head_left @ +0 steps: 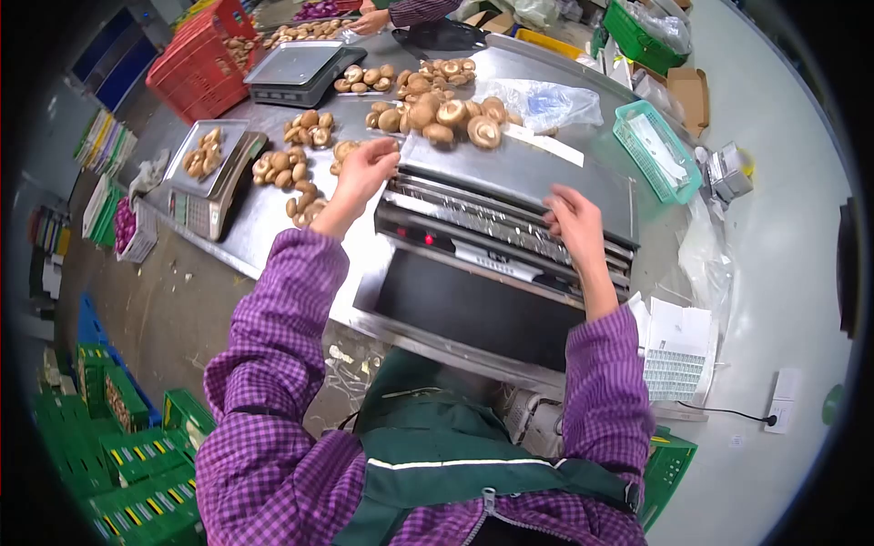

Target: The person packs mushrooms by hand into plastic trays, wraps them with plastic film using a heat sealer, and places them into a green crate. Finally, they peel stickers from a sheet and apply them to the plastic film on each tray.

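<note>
My left hand (366, 175) is above the left end of a wrapping machine (510, 259), its thumb and fingertips pressed together. Over the machine's right part, my right hand (575, 226) has its fingers curled in a pinch. Anything thin or clear in either pinch is too small to make out. Shiny, wrinkled clear film (478, 217) shows along the rollers between my hands. Two red lights glow on the machine's front, behind a black flat plate (482, 309). Just behind my left hand lies a pile of brown mushrooms (452, 113).
Two scales, a silver-topped one (296, 65) and one bearing mushrooms (202, 202), stand left. A red crate (196, 68) is at the back left, a teal basket (657, 153) at the right. Clear bags (546, 102) lie behind. Another person's hand (369, 20) is at the far edge.
</note>
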Available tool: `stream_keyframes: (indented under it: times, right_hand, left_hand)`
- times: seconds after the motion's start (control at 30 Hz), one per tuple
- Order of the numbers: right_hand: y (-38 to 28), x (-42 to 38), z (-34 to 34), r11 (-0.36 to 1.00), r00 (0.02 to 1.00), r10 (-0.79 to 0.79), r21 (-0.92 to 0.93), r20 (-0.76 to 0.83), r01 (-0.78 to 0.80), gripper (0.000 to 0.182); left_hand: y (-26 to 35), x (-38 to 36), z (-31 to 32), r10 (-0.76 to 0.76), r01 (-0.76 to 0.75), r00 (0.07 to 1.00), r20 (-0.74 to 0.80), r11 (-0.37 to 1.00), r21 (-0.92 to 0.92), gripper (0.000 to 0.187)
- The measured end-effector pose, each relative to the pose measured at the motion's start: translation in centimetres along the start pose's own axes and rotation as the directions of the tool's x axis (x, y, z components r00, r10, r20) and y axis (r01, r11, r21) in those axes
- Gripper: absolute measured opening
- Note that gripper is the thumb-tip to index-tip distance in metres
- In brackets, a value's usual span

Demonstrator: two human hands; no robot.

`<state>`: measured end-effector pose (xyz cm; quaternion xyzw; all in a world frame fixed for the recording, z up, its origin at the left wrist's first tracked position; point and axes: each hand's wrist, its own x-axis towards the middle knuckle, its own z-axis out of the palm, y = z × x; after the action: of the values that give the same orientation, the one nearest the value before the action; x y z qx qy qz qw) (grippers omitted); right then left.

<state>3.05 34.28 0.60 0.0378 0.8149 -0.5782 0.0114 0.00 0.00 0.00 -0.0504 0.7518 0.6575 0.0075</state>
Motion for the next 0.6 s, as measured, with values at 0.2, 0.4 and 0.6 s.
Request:
stream_keyframes:
  times: [0.2, 0.4, 0.6]
  right_hand:
    - [-3.0, 14.6, 9.6, 0.992, 0.995, 0.101, -0.079, -0.017, -0.102, 0.032]
    - [-1.9, 14.8, 8.0, 0.979, 0.979, 0.202, 0.011, 0.031, -0.202, 0.031]
    - [-1.0, 8.4, 2.1, 0.969, 0.977, 0.215, -0.125, -0.007, -0.214, 0.031]
  left_hand:
    - [0.3, 14.3, -3.9, -0.064, 0.051, 0.984, 0.164, 0.995, 0.081, 0.048]
    - [-0.7, 15.1, -2.7, -0.097, 0.112, 0.946, 0.31, 0.993, -0.031, 0.042]
    - [-0.2, 11.6, 2.5, -0.106, 0.053, 0.899, 0.425, 0.989, 0.135, 0.038]
